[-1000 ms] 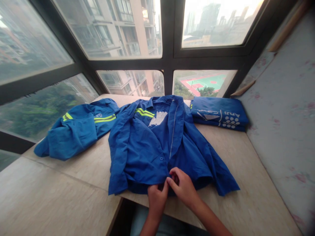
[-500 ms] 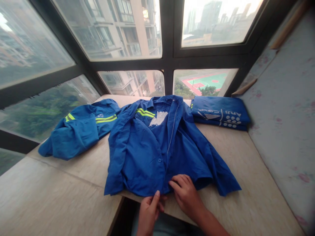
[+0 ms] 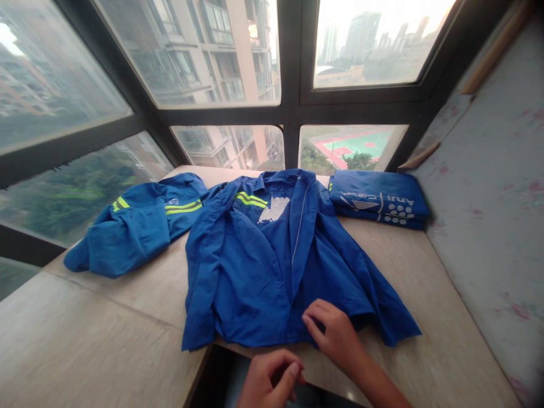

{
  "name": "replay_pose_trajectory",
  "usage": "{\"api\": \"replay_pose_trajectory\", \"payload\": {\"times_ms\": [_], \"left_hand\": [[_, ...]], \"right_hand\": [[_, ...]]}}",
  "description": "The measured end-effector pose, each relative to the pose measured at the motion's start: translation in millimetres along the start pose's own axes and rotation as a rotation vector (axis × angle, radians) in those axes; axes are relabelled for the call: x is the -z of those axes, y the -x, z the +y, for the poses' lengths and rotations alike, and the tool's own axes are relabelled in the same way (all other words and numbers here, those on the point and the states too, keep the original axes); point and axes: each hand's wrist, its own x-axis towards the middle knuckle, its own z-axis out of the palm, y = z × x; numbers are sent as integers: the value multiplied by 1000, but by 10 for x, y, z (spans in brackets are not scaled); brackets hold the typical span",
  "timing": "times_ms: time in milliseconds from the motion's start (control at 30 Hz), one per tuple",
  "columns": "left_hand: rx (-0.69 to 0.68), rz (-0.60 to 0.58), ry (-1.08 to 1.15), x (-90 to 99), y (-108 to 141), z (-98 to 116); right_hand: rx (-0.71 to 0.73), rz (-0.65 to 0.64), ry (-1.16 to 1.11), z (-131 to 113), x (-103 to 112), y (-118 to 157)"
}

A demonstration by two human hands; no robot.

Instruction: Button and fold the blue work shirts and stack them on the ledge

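Observation:
A blue jacket with a yellow-striped chest and a pale printed patch lies spread on the ledge, its front partly open and its collar toward the window. Just below its hem, near the ledge's front edge, is my left hand, its fingers curled with thumb and fingertips close together; it is off the cloth. Over the lower right part of the jacket is my right hand, fingers bent and the thumb a little apart from them, with no cloth seen in its grip.
A second blue garment lies crumpled at the left. Folded blue clothes with white print sit at the back right, by a flowered wall. Dark window frames rise behind the ledge.
My left hand has moved down off the hem and curled. My right hand has shifted right, away from the front opening. The jacket's hem has spread slightly toward me.

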Motion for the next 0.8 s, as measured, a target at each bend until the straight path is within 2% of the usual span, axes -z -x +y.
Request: {"api": "replay_pose_trajectory", "payload": {"times_ms": [100,200,267,367,533,667,800], "left_hand": [[-168,273,-288,177,-216,225],[-202,476,-655,326,-596,304],[-149,490,-834,366,-847,273],[-75,426,-944,366,-1090,176],[-97,383,-884,418,-1151,116],[-158,404,-658,502,-1133,174],[-207,474,-421,497,-1160,233]], "right_hand": [[-207,154,39,-41,-64,-288],[-316,197,188,-98,-186,-510],[-312,194,224,-102,-272,-583],[-272,210,122,-35,-360,-597],[-221,280,-125,58,-382,-581],[-153,311,-206,-36,-384,-678],[-85,316,-278,-129,-421,-810]]}}
